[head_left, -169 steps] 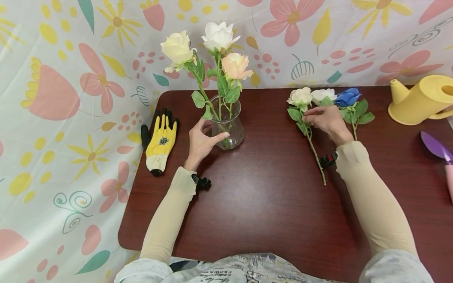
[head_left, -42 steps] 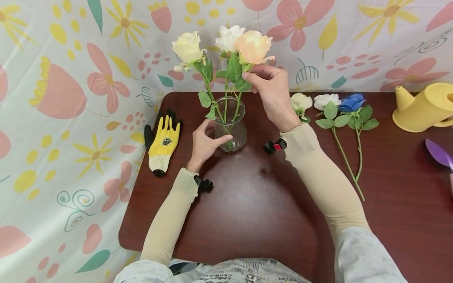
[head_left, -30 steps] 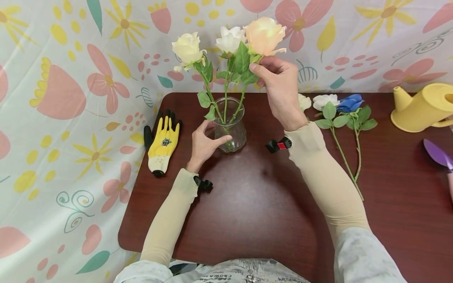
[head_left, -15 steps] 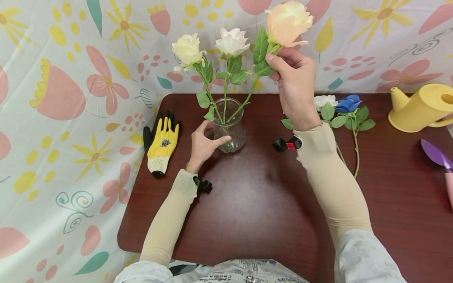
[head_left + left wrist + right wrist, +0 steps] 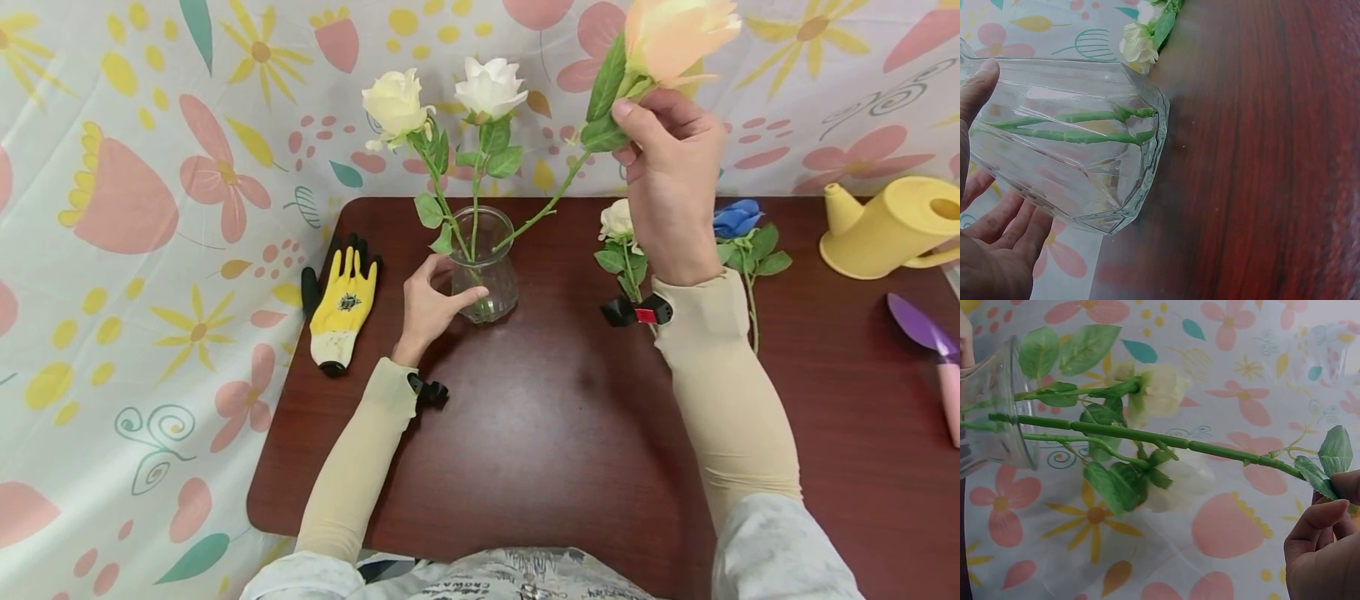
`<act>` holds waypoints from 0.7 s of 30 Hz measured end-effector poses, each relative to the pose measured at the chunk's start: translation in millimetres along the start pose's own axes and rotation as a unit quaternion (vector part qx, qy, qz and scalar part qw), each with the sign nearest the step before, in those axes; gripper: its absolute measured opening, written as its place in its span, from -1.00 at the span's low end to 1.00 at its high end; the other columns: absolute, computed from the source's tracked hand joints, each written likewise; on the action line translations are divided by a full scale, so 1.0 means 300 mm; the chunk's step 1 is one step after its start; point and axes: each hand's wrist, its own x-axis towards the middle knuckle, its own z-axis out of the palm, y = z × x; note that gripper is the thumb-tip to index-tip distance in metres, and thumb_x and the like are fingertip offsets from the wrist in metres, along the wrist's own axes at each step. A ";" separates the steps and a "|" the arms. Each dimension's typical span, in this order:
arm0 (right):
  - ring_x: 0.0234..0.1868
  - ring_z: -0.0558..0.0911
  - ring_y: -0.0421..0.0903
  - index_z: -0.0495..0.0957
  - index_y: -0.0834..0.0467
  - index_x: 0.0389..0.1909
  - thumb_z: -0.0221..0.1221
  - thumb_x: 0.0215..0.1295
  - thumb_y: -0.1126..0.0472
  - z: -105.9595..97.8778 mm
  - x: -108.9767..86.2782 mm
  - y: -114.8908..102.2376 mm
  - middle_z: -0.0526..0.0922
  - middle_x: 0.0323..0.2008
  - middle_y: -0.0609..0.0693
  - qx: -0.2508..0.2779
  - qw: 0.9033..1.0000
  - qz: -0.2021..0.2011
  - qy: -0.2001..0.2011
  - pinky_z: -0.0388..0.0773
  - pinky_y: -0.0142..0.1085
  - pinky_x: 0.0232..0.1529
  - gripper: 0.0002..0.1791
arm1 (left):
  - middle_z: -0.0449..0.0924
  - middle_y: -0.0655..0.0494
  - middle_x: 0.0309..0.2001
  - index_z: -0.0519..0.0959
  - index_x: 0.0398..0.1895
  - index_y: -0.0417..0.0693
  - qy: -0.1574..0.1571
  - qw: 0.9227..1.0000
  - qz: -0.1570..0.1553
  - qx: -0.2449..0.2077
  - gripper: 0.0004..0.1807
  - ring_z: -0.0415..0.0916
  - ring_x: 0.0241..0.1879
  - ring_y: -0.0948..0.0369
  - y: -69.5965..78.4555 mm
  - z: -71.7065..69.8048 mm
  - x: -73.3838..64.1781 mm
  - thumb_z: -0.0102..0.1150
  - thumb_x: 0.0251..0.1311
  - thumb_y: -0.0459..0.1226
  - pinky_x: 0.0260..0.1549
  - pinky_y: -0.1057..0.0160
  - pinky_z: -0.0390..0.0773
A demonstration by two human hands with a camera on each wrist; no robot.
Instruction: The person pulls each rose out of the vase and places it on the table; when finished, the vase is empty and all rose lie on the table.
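Observation:
My right hand (image 5: pixel 671 179) pinches a peach rose (image 5: pixel 675 37) just below its bloom, high to the right of the clear glass vase (image 5: pixel 491 292). The rose's stem slants down to the vase mouth; in the right wrist view the lower tip of the green stem (image 5: pixel 1147 435) lies just inside the rim. My left hand (image 5: pixel 432 304) holds the vase from its left side, thumb in front and fingers behind, as the left wrist view also shows. A cream rose (image 5: pixel 395 107) and a white rose (image 5: pixel 491 87) stand in the vase, their stems (image 5: pixel 1079 135) reaching near its bottom.
Right of the vase lie a cream rose (image 5: pixel 617 219) and a blue rose (image 5: pixel 738 218), partly behind my right arm. A yellow watering can (image 5: pixel 888 229) and a purple trowel (image 5: pixel 921 325) are farther right. A yellow-black glove (image 5: pixel 345 304) lies left on the table (image 5: pixel 525 450).
My right hand, previously at the roses on the table, has taken the peach rose and drawn it up and right, pulling its stem nearly out of the vase. The left hand stays on the vase.

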 end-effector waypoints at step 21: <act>-0.61 0.43 -0.11 0.58 0.51 -0.46 0.13 0.37 0.70 -0.030 0.005 -0.122 0.57 -0.52 0.16 0.098 0.994 0.019 0.038 0.27 -0.46 -0.62 -0.79 | 0.73 -0.12 0.20 0.66 0.28 -0.07 0.007 1.000 0.012 0.004 -0.30 0.68 0.26 -0.05 -0.005 0.005 0.000 0.74 0.05 -0.17 0.37 -0.04 0.69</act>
